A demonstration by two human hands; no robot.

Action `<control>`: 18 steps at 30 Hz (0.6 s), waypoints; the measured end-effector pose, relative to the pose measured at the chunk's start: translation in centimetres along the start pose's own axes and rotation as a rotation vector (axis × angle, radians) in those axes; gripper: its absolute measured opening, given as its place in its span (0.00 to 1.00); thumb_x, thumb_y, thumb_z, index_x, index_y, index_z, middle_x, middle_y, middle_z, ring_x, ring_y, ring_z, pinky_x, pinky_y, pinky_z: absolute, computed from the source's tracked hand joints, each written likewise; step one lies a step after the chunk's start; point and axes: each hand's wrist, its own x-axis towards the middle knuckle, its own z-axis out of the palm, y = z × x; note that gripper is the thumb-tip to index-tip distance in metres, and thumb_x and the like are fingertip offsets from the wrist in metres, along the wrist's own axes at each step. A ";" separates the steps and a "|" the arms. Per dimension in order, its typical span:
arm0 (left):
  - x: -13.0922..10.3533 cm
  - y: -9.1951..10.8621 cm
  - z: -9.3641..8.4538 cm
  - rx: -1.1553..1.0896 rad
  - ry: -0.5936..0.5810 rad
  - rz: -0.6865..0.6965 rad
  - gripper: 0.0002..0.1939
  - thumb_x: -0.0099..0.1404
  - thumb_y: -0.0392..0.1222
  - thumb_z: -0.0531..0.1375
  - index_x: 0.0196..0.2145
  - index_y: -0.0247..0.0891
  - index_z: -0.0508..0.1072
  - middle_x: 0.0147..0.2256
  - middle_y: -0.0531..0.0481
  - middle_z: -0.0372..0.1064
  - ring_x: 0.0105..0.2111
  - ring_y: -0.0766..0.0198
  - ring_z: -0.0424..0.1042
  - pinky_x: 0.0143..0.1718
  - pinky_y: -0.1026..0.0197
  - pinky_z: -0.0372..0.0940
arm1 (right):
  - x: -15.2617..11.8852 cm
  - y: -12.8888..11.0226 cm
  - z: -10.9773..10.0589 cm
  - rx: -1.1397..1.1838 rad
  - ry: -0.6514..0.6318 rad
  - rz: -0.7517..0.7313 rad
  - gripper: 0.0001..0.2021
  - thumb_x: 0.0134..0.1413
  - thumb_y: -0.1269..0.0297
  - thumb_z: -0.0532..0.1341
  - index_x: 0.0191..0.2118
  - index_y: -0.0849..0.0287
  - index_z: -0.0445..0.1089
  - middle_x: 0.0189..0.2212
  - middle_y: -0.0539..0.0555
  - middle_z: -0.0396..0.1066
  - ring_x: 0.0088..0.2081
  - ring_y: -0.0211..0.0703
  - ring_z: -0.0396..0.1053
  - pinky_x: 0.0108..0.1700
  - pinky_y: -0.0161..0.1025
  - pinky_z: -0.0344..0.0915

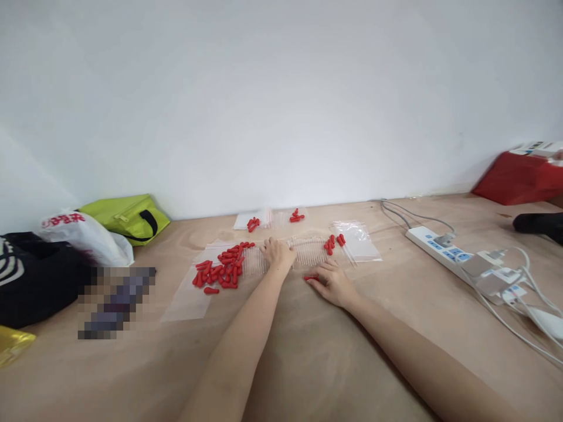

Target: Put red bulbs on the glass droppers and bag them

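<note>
Red dropper bulb (310, 278) pinched in right hand (333, 282) — likely soft, light, best gripped at rounded end. Left hand (278, 253) over clear pipette tubes (310, 251), probably fragile — finger closure unclear.

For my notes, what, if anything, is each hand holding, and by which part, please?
The right hand seems to pinch a red rubbery bulb by its right end; the left hand hides its grip.

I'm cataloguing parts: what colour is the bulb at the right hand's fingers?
The bulb is red; head view.
</note>
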 end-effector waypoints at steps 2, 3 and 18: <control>0.0 0.1 -0.1 0.001 0.002 0.014 0.10 0.54 0.42 0.58 0.28 0.32 0.74 0.36 0.36 0.67 0.43 0.44 0.62 0.45 0.43 0.53 | 0.0 0.0 0.0 -0.016 -0.013 -0.005 0.06 0.52 0.64 0.57 0.34 0.56 0.71 0.26 0.53 0.69 0.32 0.43 0.62 0.38 0.43 0.57; 0.0 0.2 -0.2 0.000 0.002 0.021 0.09 0.54 0.41 0.57 0.28 0.32 0.74 0.36 0.36 0.67 0.43 0.44 0.62 0.44 0.43 0.54 | 0.0 0.0 0.0 -0.027 -0.019 -0.008 0.07 0.52 0.64 0.56 0.34 0.56 0.71 0.27 0.53 0.69 0.33 0.43 0.62 0.38 0.43 0.57; -8.9 -8.4 -2.4 -0.371 0.076 0.683 0.08 0.66 0.37 0.48 0.37 0.38 0.67 0.33 0.51 0.71 0.33 0.63 0.69 0.40 0.57 0.57 | -0.1 -0.7 0.4 0.185 -0.023 0.009 0.07 0.56 0.69 0.51 0.36 0.58 0.66 0.33 0.54 0.67 0.36 0.41 0.65 0.39 0.40 0.62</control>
